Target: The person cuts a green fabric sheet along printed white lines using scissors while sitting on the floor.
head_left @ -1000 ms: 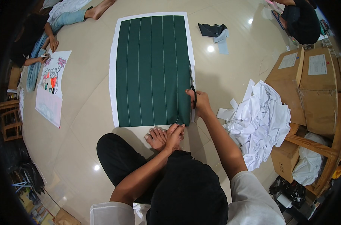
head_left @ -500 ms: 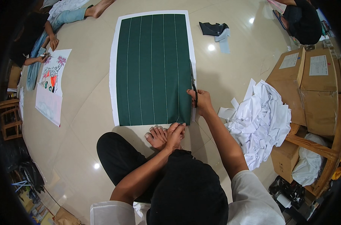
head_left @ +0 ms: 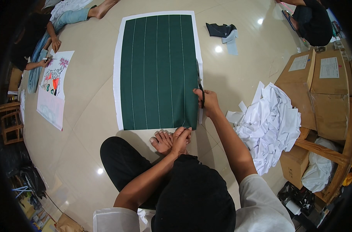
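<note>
On the tiled floor [head_left: 87,127], a green cloth [head_left: 158,69] with a white border lies flat in front of the person. The right arm [head_left: 232,143] reaches forward, slanting inward; the left arm [head_left: 147,179] angles in, bent at the elbow. Black-handled scissors [head_left: 202,99] point away along the cloth's right edge, the right hand [head_left: 209,102] curled around their handles. The left hand [head_left: 181,140] pinches the cloth's near right corner.

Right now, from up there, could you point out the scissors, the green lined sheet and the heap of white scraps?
Scissors [head_left: 202,97]: head view, on the black handle.
Green lined sheet [head_left: 163,73]: head view, near the middle of its green face.
White scraps [head_left: 268,125]: head view, mid-heap.
</note>
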Demonstrator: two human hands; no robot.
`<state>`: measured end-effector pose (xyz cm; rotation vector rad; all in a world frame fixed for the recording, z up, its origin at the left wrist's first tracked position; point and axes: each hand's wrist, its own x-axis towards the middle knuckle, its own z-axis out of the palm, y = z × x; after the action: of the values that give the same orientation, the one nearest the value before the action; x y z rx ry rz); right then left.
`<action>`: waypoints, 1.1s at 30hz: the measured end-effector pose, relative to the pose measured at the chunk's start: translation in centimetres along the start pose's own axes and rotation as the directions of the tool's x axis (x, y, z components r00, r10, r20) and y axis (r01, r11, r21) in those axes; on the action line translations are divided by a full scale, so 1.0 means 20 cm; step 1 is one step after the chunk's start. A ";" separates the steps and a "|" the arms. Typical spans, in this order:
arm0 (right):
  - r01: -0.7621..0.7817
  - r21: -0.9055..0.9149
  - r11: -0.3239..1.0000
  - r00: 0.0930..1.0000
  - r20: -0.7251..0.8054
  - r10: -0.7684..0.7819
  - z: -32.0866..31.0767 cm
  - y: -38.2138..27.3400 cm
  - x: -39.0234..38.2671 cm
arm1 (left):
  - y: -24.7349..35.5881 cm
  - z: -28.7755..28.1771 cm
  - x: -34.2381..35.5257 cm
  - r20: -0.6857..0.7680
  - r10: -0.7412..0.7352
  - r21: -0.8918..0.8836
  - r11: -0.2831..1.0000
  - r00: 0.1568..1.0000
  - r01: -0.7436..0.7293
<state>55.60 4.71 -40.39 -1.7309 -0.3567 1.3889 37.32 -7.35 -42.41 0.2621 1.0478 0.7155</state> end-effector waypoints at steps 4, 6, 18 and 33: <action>0.007 0.004 1.000 1.000 0.004 -0.007 0.00 0.01 0.02 | 0.00 0.00 0.00 0.003 0.005 -0.002 1.000 1.000 -0.005; 0.004 -0.004 1.000 1.000 0.005 -0.004 0.00 0.02 0.02 | 0.00 0.00 -0.01 -0.001 0.003 0.002 1.000 1.000 -0.003; 0.000 0.002 1.000 1.000 0.008 0.000 -0.01 0.04 0.03 | 0.00 -0.01 0.00 0.012 -0.005 -0.003 1.000 1.000 0.005; -0.001 -0.002 1.000 1.000 -0.002 0.001 0.01 -0.01 0.02 | 0.00 -0.01 0.00 -0.003 -0.004 -0.016 1.000 1.000 0.004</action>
<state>55.72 5.17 -40.56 -1.7339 -0.3565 1.3879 37.27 -7.37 -42.54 0.2456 1.0445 0.7209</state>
